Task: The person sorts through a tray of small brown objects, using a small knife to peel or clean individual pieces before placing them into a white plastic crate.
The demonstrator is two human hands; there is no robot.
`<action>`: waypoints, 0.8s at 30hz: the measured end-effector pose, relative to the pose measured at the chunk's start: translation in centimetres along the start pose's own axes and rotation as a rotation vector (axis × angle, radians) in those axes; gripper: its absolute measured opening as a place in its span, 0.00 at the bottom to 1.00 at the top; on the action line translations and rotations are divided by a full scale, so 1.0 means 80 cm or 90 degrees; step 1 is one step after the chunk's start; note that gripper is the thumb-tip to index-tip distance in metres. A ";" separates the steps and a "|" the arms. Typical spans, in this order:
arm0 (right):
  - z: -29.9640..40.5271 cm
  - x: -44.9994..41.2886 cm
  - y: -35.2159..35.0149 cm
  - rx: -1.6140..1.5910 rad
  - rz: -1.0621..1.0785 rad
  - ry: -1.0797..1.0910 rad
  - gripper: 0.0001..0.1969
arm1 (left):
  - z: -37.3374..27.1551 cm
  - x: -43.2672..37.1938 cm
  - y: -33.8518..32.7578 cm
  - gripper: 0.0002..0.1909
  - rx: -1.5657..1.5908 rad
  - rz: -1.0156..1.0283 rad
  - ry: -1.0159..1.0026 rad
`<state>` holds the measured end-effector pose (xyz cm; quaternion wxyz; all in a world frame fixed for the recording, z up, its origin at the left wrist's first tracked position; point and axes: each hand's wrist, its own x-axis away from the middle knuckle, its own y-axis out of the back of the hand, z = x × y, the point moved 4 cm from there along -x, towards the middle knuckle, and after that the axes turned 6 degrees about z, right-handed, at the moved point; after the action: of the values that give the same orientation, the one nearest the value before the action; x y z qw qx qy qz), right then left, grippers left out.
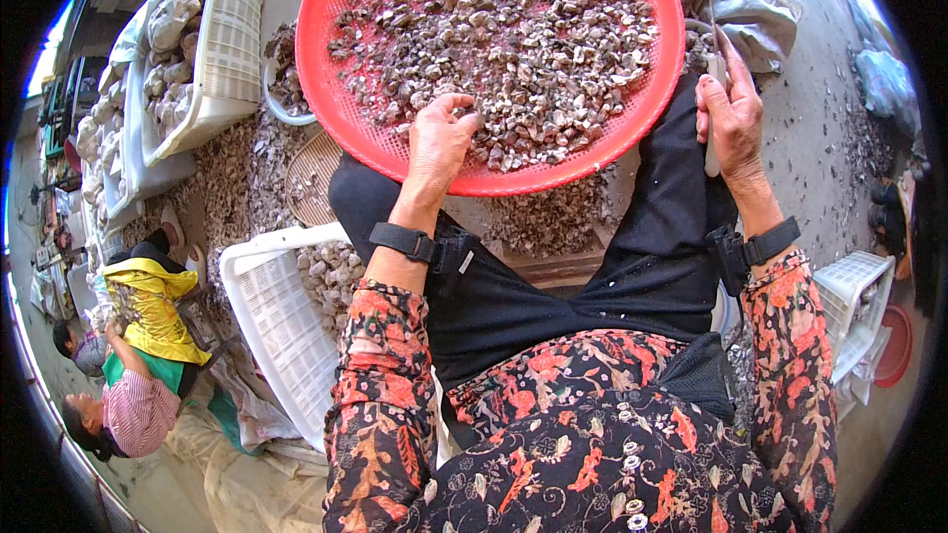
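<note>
A round red plastic sieve basket [326, 89] rests at my knees, strewn with small rough brown and whitish pieces [511, 37]; their kind is unclear. My left hand [444, 133] reaches over its near rim, thumb and fingers bent together at the pieces. Whether a piece is pinched there I cannot tell. Outside the basket's right rim, above my right knee, my right hand [729, 107] grips a knife [713, 78] by its pale handle. The thin blade points away from me.
On the left stand white plastic crates [229, 52] of pale lumps, and a nearer white crate [274, 326] holds smaller chunks. A flat woven tray [311, 178] lies between. Co-workers [141, 407] sit far left. Scraps [548, 215] cover the floor below; sacks [755, 15] lie at upper right.
</note>
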<state>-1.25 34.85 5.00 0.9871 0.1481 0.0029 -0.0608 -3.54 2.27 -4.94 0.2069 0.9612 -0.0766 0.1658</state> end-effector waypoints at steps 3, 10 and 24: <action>-0.004 -0.001 0.003 -0.009 -0.001 -0.004 0.26 | -0.006 -0.001 0.000 0.07 -0.125 -0.024 -0.010; -0.001 0.000 0.002 -0.031 0.000 -0.004 0.26 | 0.021 -0.008 0.015 0.08 0.098 -0.073 0.083; 0.001 0.003 0.005 0.000 -0.010 -0.010 0.26 | -0.068 -0.044 -0.052 0.10 -0.532 0.041 -0.093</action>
<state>-0.94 35.19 5.21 0.9867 0.1473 -0.0035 -0.0694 -7.52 8.62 -3.07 0.5676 0.8009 -0.1814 0.0579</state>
